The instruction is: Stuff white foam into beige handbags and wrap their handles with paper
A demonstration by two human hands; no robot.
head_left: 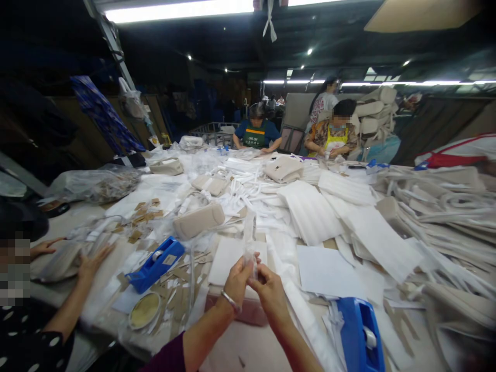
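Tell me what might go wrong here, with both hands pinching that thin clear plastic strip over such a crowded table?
1. The clear plastic strip is flimsy and stands up loosely from the left hand and right hand; it could slip or crumple.
2. The blue tape dispenser sits close by the right forearm; an elbow might knock it.
3. Loose white sheets lie right beside the hands and could be swept off.

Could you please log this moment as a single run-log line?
left hand: pinching clear strip | right hand: pinching same strip | nearby: blue tape dispenser
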